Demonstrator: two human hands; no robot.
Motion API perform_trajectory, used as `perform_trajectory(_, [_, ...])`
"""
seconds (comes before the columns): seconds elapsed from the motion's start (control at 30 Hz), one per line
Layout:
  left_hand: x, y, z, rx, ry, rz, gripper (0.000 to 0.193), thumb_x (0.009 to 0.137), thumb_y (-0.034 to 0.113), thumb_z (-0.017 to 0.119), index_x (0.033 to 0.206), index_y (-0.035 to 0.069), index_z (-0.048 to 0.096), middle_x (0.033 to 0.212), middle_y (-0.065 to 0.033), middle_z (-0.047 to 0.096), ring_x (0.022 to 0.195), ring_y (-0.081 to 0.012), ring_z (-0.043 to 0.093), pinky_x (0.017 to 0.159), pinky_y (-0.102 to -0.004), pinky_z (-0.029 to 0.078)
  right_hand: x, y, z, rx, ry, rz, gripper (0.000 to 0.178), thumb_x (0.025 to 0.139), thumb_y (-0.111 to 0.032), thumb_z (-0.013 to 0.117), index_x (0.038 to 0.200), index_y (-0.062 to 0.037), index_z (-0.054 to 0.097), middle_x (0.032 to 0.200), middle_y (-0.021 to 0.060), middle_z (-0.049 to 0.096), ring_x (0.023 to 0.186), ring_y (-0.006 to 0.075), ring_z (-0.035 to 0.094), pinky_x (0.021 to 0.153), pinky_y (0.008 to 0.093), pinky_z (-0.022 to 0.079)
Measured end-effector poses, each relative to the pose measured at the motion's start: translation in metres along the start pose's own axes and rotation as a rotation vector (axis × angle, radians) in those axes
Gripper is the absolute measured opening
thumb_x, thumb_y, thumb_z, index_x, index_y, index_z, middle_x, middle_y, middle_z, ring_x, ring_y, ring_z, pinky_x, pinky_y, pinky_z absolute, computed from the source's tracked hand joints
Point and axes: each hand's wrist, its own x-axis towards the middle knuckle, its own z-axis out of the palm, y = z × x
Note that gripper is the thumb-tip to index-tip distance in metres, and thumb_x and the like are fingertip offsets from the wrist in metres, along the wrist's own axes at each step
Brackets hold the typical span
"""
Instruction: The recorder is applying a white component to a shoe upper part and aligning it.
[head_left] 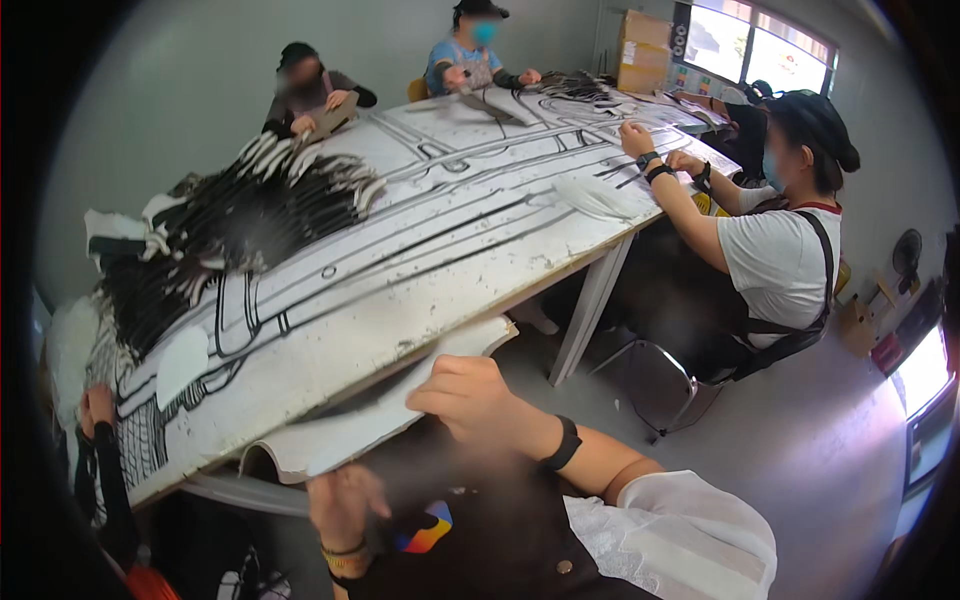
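Observation:
A long white curved panel (390,405) with a thin brownish edge lies along the near side of the table, in front of me. My right hand (470,400) is over the panel's near edge, its fingers closed in a pinch; what they hold, if anything, is too small to name. Below the panel's near left end is my left hand (345,500), close to the edge. Motion blurs its fingers, and I cannot tell whether it grips the panel. A dark apron (480,540) covers my front below both hands.
A white table (400,300) with black line drawings stretches away. Heaped black pieces with white ends (290,200) cover its left side. Co-workers sit around it: one at right (780,240), two at the far side, and a hand (97,405) at left. A chair (690,390) stands at right.

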Motion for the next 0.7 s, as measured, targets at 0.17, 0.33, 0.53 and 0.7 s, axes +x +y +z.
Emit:
perform_trajectory(0.17, [-0.017,0.038,0.018,0.844,-0.11,0.737,0.065,0.092,0.05,0.065,0.116,-0.009,0.052,0.085,-0.0183,0.065,0.062,-0.0221,0.065,0.057,-0.0306,0.055,0.03,0.003,-0.018,0.044,-0.09,0.203,0.006,0.068,-0.004,0.061,0.072,-0.0084,0.063,0.068,0.0072,0.061,0.068,0.0279,0.063,0.054,0.0385,0.048])
perform_trajectory(0.33, [-0.002,0.023,0.079,1.437,-0.003,0.937,0.055,0.078,0.01,0.075,0.127,-0.006,0.054,0.109,-0.0176,0.063,0.103,-0.033,0.057,0.093,-0.0393,0.045,0.033,-0.016,0.004,-0.092,-0.27,0.207,0.005,0.07,-0.015,0.062,0.071,-0.0103,0.065,0.068,0.0047,0.062,0.07,0.0231,0.065,0.057,0.036,0.051])
perform_trajectory(0.53, [0.012,0.012,0.078,1.544,-0.052,0.349,0.056,0.074,0.019,0.083,0.119,-0.004,0.059,0.087,-0.0184,0.069,0.073,-0.0284,0.063,0.073,-0.0351,0.052,0.028,-0.02,0.017,-0.106,-0.412,0.184,0.01,0.067,-0.023,0.064,0.065,-0.0128,0.064,0.064,0.0011,0.057,0.085,0.0199,0.064,0.08,0.0367,0.052])
perform_trajectory(0.7, [0.013,0.01,0.078,1.388,0.037,0.23,0.051,0.081,0.028,0.079,0.12,-0.001,0.064,0.087,-0.0268,0.068,0.077,-0.0308,0.071,0.07,-0.037,0.054,0.035,-0.024,0.021,-0.068,-0.027,-0.005,0.024,0.062,-0.012,0.063,0.085,-0.0061,0.065,0.111,0.0134,0.063,0.122,0.0325,0.051,0.106,0.0538,0.032])
